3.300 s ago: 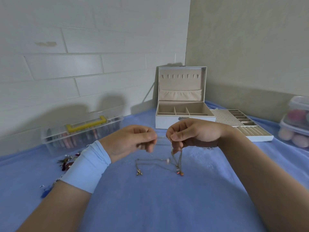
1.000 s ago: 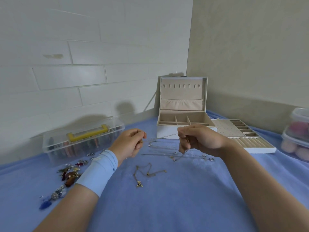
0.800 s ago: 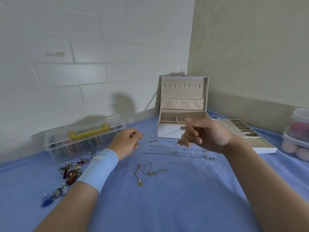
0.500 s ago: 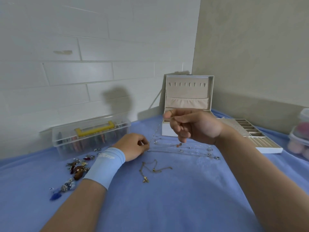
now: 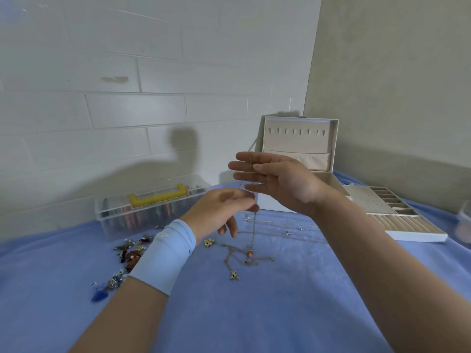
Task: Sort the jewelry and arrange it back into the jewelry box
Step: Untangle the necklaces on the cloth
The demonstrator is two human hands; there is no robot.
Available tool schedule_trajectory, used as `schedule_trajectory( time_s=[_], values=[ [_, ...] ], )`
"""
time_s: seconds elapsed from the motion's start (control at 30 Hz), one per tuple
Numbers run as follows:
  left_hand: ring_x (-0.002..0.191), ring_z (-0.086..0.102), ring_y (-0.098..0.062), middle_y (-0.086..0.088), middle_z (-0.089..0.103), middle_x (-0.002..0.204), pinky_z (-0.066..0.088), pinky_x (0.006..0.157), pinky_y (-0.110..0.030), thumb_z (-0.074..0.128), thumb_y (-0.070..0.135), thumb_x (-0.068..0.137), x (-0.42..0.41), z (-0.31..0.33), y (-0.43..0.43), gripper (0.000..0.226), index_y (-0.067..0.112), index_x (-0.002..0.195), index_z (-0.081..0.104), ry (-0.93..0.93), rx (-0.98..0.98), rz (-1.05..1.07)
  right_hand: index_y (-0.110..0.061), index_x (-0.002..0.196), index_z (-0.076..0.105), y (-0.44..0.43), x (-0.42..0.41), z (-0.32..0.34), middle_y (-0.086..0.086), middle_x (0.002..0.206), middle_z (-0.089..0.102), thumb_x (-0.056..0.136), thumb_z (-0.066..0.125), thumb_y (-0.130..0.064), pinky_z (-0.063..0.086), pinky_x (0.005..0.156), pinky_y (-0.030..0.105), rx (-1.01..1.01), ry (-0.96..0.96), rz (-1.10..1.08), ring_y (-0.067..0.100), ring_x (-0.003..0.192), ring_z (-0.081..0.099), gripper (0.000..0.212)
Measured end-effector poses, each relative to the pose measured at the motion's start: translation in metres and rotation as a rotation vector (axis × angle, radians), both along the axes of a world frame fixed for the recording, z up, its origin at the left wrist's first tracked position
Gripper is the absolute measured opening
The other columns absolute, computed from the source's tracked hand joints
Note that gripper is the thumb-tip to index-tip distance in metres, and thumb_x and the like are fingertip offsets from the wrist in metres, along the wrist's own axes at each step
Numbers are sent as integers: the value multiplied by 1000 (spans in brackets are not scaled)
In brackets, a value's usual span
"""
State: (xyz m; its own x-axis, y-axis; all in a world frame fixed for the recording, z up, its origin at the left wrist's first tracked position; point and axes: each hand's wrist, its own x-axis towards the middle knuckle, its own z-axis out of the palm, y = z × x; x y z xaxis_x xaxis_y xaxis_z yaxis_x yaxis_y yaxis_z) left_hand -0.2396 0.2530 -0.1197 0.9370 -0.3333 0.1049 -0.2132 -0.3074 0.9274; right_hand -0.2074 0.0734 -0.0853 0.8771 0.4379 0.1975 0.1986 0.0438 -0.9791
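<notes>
My right hand (image 5: 277,182) is raised in front of the open white jewelry box (image 5: 300,138), its thumb pinching a thin gold necklace (image 5: 253,220) against straight fingers. The chain hangs down to a small orange pendant just above the blue cloth. My left hand (image 5: 221,212), blurred and wearing a light blue wristband, sits just below and left, thumb and forefinger closed on the same chain. Another gold necklace (image 5: 233,263) and silver chains (image 5: 293,229) lie on the cloth underneath.
The box's removed insert tray (image 5: 397,217) lies to the right of it. A clear plastic case with a yellow handle (image 5: 158,197) stands by the brick wall. Loose earrings and charms (image 5: 130,253) are scattered left of my wrist. A plastic container (image 5: 465,220) shows at the right edge.
My right hand has risen higher with the necklace, so the chain now hangs with its pendant off the cloth. My left hand has lifted from the cloth up to the chain.
</notes>
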Motion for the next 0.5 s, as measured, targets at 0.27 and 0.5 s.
schedule_trajectory(
  time_s=[0.27,0.5],
  values=[
    [48,39,-16,2,49,60,31,47,-18,53,23,100,4,15,-2,19,15,96,70,-118,-286,37,-14,119,69,-7,0,-6,3,102,73,104,45,-11,51,84,35,-27,-30,-92,21,93,67,29],
    [47,38,-18,-1,47,60,33,45,-19,47,19,103,16,69,-10,22,16,94,67,-282,-278,-17,-14,122,67,-8,4,-12,8,121,69,85,58,-30,47,88,37,-59,-94,-57,24,106,65,42]
  ],
)
